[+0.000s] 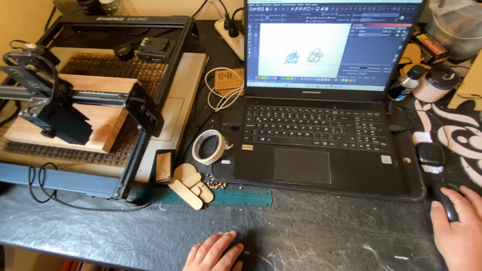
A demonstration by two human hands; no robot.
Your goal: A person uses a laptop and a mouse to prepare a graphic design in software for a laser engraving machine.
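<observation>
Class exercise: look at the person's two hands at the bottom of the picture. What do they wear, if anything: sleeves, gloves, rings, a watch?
Both hands are bare. The left hand shows no glove or ring, and no sleeve in the frame. The right hand is likewise ungloved and ringless; its wrist leaves the frame with no watch or cuff showing.

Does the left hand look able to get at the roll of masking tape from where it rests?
Probably yes. The left hand lies flat on the desk's front edge, and the masking tape roll sits beyond it beside the laptop. Only low wooden cutouts and a green ruler lie between.
</observation>
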